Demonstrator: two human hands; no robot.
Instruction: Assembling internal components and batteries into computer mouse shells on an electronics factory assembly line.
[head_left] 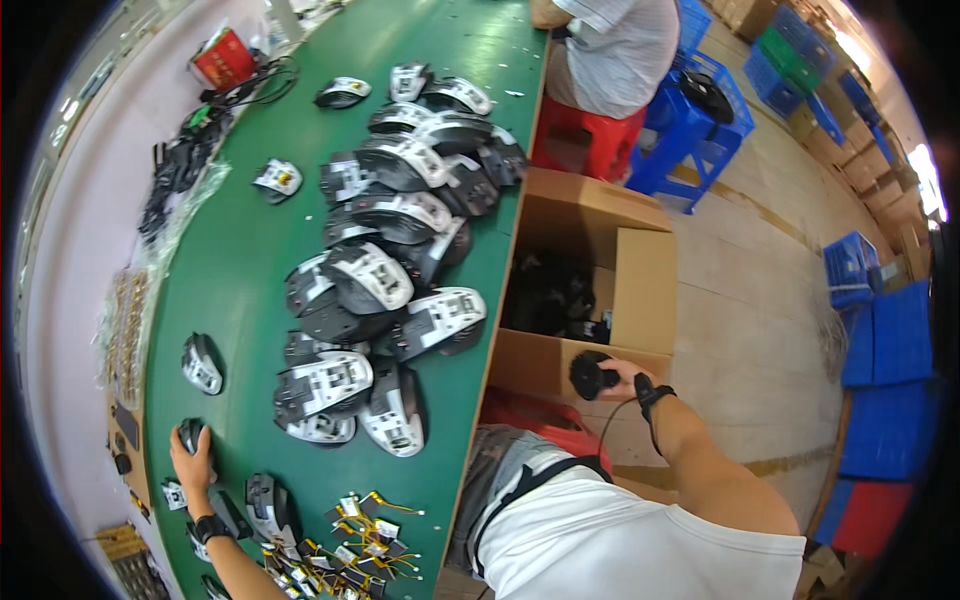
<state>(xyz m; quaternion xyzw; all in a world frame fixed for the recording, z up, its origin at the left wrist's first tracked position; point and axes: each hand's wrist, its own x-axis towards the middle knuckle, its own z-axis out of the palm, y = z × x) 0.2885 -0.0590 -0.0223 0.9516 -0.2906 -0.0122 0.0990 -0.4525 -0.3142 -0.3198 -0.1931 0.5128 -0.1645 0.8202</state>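
Observation:
At the left of the green table, my left hand (193, 462) is closed over a dark computer mouse (190, 431), partly hidden by the fingers. Out to the right, my right hand (624, 380) grips a black rounded bundle (587, 374), perhaps a coiled cable, beside the near flap of an open cardboard box (645, 295). Dark items lie inside that box. Close to my left forearm are a black mouse shell (268, 508) and a pile of small battery packs (375, 535) with yellow wires. A grey-and-black mouse (202, 365) lies beyond my left hand.
A large heap of partly assembled mice (385, 215) covers the table's middle. Black cables (180, 175) line its left edge. A seated person (625, 50) is at the far right side. Blue stools (695, 130) and blue crates (885, 340) stand on the floor.

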